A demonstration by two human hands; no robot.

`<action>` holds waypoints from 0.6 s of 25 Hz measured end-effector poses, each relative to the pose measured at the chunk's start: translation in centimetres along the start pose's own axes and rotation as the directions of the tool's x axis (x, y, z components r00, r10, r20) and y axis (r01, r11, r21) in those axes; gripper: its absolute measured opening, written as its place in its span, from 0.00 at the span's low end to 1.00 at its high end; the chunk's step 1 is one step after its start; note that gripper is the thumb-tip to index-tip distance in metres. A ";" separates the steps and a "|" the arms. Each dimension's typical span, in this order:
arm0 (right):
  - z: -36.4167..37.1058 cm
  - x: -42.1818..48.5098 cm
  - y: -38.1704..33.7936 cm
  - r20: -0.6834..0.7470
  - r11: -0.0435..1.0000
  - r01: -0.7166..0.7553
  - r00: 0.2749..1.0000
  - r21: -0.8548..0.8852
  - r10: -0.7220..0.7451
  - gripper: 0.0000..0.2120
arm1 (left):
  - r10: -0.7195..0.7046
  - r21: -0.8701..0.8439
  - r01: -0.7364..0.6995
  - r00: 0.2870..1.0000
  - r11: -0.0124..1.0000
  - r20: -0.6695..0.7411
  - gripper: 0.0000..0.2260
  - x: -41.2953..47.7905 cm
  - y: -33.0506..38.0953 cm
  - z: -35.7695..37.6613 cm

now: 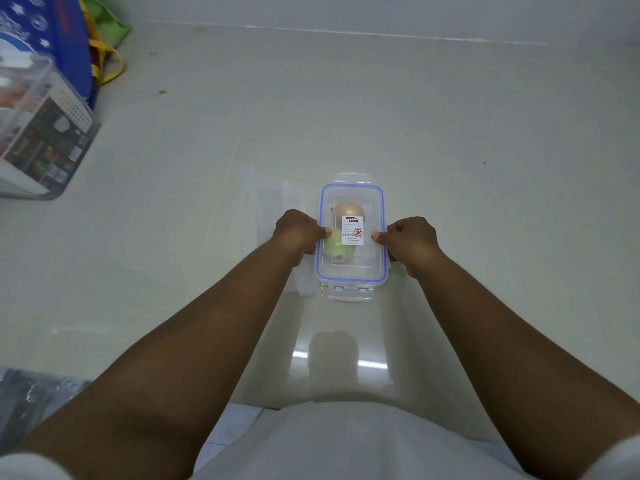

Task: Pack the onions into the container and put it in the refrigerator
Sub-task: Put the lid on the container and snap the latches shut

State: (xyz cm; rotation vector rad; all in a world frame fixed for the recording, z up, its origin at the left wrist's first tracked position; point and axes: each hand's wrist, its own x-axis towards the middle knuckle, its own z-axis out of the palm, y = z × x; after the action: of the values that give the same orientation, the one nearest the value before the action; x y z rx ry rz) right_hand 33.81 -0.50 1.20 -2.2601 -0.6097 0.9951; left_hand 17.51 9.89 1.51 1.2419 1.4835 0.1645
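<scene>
A clear plastic container [349, 275] with a blue-sealed lid and a white label stands on the pale countertop, near the middle. Two onions show through the lid: a brownish onion [348, 211] at the far end and a pale green onion [334, 249] nearer me. My left hand [298, 235] grips the container's left long side, thumb pressed on the lid. My right hand [405, 240] grips the right long side the same way. The end latches at the near and far ends stick outward.
A large clear plastic box [41, 133] with printed packaging stands at the left edge. Behind it lie a blue patterned bag [65, 36] and a green bag with yellow handles [104, 46]. The countertop [450, 133] meets a white wall at the back.
</scene>
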 end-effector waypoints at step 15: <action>0.1 -0.8 0.2 -0.090 0.987 0.066 0.993 -0.143 -0.079 0.21 | 0.040 0.007 -0.040 0.999 0.999 -0.018 0.11 0.1 -0.5 0.0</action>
State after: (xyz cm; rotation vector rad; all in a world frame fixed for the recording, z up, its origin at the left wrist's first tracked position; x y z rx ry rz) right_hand 33.28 -1.09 1.46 -2.3743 -0.7353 0.8261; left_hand 17.28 9.76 1.11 1.2792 1.4765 0.1984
